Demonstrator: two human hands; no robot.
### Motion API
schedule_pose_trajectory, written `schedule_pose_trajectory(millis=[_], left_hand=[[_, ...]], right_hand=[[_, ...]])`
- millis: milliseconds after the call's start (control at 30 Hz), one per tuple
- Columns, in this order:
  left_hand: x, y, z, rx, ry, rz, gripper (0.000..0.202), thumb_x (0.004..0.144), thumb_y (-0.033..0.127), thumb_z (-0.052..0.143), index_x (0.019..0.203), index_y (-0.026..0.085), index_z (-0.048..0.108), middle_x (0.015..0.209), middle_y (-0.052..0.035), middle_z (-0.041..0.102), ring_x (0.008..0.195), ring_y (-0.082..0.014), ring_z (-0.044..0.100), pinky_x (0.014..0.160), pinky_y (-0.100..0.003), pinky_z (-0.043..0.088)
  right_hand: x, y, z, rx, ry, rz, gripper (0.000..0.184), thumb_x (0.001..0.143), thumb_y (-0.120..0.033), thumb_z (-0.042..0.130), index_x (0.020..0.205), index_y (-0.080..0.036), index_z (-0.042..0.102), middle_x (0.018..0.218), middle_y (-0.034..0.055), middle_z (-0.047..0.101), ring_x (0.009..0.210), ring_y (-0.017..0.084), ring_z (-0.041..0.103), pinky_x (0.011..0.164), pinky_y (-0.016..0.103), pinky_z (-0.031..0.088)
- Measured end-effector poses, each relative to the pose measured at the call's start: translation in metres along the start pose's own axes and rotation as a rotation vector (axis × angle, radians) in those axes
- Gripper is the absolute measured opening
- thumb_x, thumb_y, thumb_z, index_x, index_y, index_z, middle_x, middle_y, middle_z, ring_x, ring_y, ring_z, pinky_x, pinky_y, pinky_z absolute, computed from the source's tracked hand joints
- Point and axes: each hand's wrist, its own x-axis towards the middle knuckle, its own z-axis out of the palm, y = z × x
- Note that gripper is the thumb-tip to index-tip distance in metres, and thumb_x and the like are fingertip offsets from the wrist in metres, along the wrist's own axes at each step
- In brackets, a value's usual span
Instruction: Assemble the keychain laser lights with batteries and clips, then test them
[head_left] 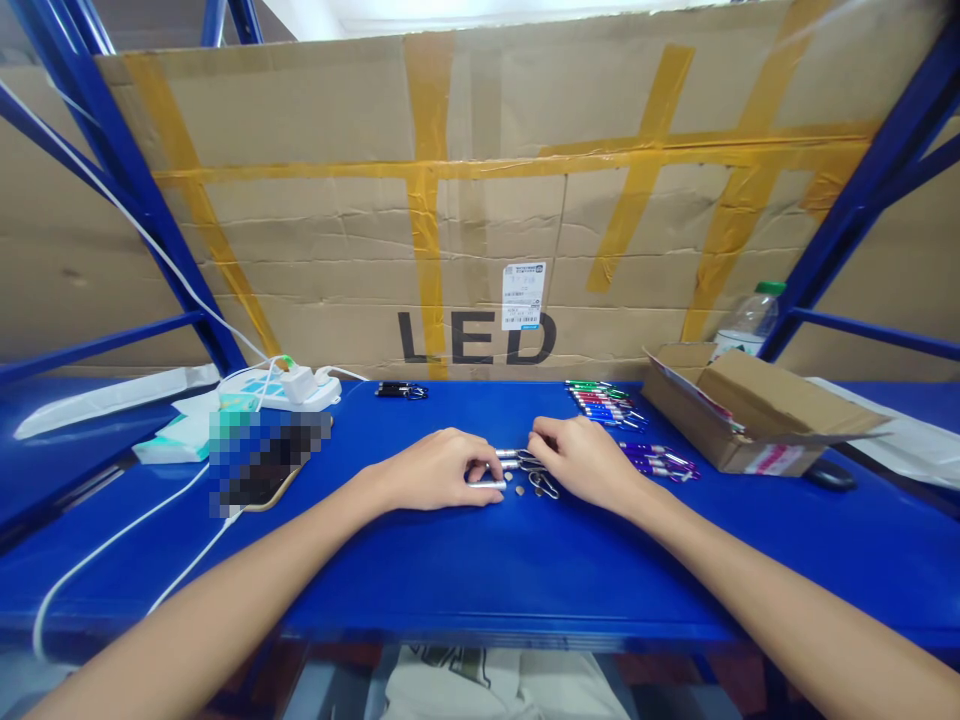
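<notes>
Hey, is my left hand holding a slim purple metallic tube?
No, your left hand holds a shiny silver cylindrical tube, while the purple tubes lie to the right of your right hand.

Forearms (285, 562) are bare; pale clothing (525, 690), perhaps trousers, bears dark print (459, 660).

The tube (492, 485) is silver, the tabletop (540, 570) blue, the cardboard (337, 260) brown, striped with amber tape (429, 250).

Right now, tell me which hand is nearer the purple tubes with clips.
Right: the right hand is just left of the purple tubes; the left hand is farther off to the left, holding a silver tube.
</notes>
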Motion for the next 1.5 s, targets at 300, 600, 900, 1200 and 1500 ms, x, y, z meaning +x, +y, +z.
schedule_pose_trajectory(millis=[300, 600, 900, 1200, 1500], left_hand=[[0.000, -0.002, 0.002, 0.023, 0.089, 0.010, 0.025, 0.102, 0.042, 0.068, 0.101, 0.020, 0.080, 0.087, -0.0026, 0.074, 0.075, -0.0162, 0.065, 0.070, -0.028, 0.045], [0.001, -0.012, 0.004, 0.158, 0.110, -0.072, 0.013, 0.102, 0.031, 0.069, 0.105, 0.022, 0.077, 0.095, -0.0024, 0.072, 0.082, -0.0176, 0.066, 0.072, -0.028, 0.044], [0.002, -0.015, 0.005, 0.223, 0.074, -0.120, 0.018, 0.100, 0.038, 0.073, 0.100, 0.020, 0.075, 0.091, -0.0024, 0.070, 0.085, -0.0200, 0.064, 0.070, -0.029, 0.041], [0.002, -0.015, 0.003, 0.245, 0.306, -0.067, 0.019, 0.106, 0.038, 0.064, 0.103, 0.021, 0.072, 0.087, -0.0014, 0.067, 0.085, -0.0191, 0.061, 0.073, -0.029, 0.043], [0.002, -0.017, 0.002, 0.203, 0.532, 0.023, 0.023, 0.108, 0.040, 0.061, 0.105, 0.020, 0.073, 0.084, -0.0011, 0.063, 0.080, -0.0169, 0.057, 0.074, -0.030, 0.044]], right_hand=[[0.001, 0.000, -0.001, 0.014, -0.006, -0.014, 0.032, 0.102, -0.026, 0.048, 0.071, -0.023, 0.055, 0.065, 0.0014, 0.066, 0.061, 0.019, 0.056, 0.060, 0.031, 0.026], [0.000, -0.002, -0.002, 0.062, -0.046, -0.040, 0.017, 0.103, -0.026, 0.052, 0.096, -0.023, 0.067, 0.074, 0.0005, 0.072, 0.065, 0.019, 0.060, 0.062, 0.028, 0.028], [0.000, 0.000, -0.002, 0.091, 0.037, -0.075, 0.027, 0.106, -0.031, 0.047, 0.084, -0.023, 0.061, 0.070, 0.0010, 0.068, 0.064, 0.019, 0.058, 0.063, 0.029, 0.030], [-0.002, 0.000, -0.004, 0.221, 0.083, -0.162, 0.019, 0.105, -0.032, 0.051, 0.094, -0.023, 0.063, 0.070, -0.0021, 0.063, 0.063, 0.017, 0.056, 0.064, 0.028, 0.034], [-0.005, 0.000, -0.001, 0.343, 0.152, -0.200, 0.032, 0.101, -0.035, 0.062, 0.127, -0.022, 0.049, 0.091, 0.0001, 0.062, 0.073, 0.018, 0.060, 0.068, 0.029, 0.045]])
